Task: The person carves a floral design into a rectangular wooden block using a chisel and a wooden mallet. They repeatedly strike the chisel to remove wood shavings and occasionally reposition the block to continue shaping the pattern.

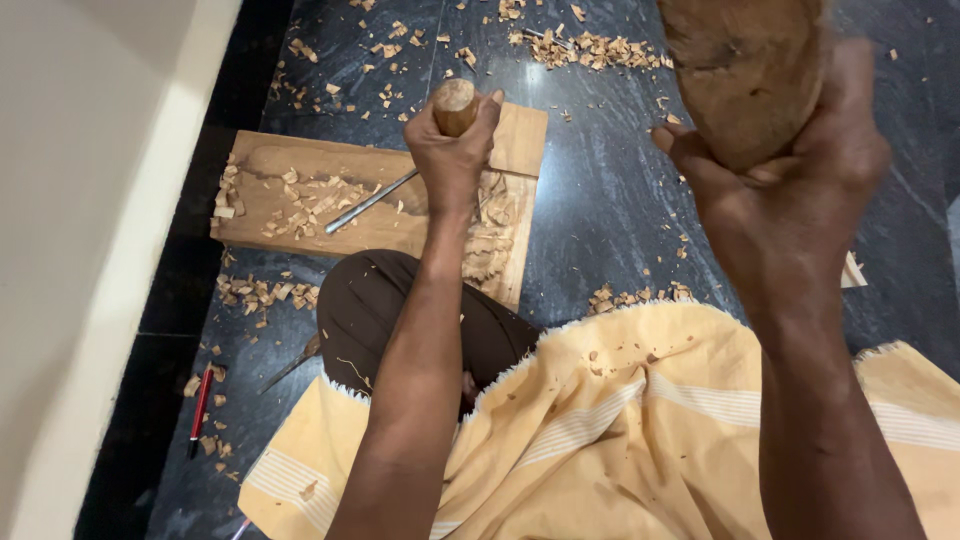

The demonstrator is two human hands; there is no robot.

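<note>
Chisel [455, 108] stands clenched in my left hand [452, 150], its tip hidden below my fist on the plank [300, 165] at eleven o'clock, held upright so a blow would drive it down. My right hand [800, 190] grips the mallet [745, 70], raised at one o'clock, well apart from the chisel's butt; chips [290, 195] litter the plank and floor [600, 200].

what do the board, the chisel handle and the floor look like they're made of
Board: pale raw wood, unfinished, with a carved hollow and loose chips on it. Chisel handle in the left hand: turned wood, brown, its top worn smooth. Floor: dark polished stone, likely granite, judging by its sheen and faint streaks.
</note>
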